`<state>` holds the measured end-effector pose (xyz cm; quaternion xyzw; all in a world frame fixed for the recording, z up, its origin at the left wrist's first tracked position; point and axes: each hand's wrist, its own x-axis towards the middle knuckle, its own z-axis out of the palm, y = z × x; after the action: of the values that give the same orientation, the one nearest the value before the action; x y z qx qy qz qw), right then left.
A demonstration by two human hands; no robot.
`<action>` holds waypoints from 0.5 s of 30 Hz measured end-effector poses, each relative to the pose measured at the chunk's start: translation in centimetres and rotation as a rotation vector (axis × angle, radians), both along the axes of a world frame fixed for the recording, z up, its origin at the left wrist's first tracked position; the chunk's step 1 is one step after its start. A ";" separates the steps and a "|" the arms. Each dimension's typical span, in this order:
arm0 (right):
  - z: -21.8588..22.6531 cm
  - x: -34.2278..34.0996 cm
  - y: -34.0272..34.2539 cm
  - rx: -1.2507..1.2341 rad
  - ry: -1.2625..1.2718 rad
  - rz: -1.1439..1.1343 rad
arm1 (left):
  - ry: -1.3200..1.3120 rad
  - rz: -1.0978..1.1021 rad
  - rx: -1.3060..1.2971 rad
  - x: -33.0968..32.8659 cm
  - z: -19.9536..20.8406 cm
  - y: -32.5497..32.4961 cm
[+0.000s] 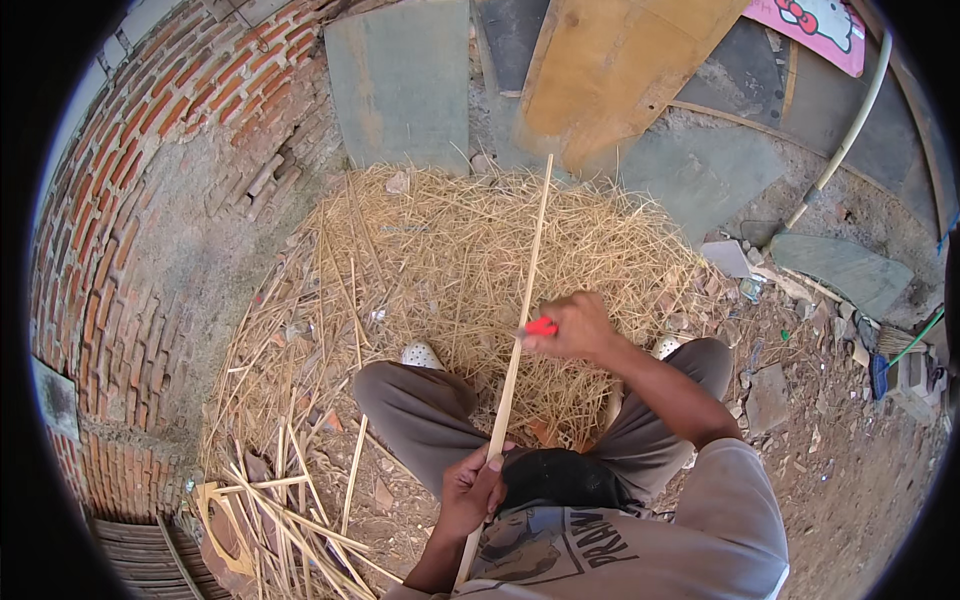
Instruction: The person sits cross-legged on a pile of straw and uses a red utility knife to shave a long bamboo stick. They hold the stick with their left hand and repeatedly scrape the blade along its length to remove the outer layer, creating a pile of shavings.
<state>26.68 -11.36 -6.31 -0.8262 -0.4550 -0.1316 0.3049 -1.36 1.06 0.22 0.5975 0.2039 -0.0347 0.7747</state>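
A long pale strip of split wood, perhaps bamboo (530, 270), slants from my lap up over the straw-like shavings. My left hand (472, 492) is closed round its lower part, near my body. Farther up, my right hand (575, 327) grips a red-handled tool (541, 327), likely a knife, against the strip; its blade is mostly hidden. A black cloth or pad (560, 480) lies across my lap beneath the strip.
Shavings (430, 240) are heaped between and beyond my legs. Several cut strips (290, 520) lie at the lower left beside a brick wall (110, 300). Boards (400, 90) lean at the back. Rubble, a broken slab (768, 398) and a pale pipe (845, 145) are on the right.
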 end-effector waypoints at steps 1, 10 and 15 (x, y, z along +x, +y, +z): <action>0.3 0.9 -0.3 -0.040 0.020 -0.029 | -0.001 -0.007 0.023 -0.3 0.0 -0.2; 0.1 5.6 -1.4 -0.033 0.143 -0.357 | 0.026 -0.049 0.051 -0.7 0.3 -0.4; 0.8 10.3 -4.1 -0.001 0.390 -0.549 | 0.072 -0.134 0.021 -3.0 0.4 -1.0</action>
<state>36.94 -15.47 -5.48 -0.9277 -0.1487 -0.0482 0.3390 -4.32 0.10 0.61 0.6164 0.1915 -0.1060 0.7564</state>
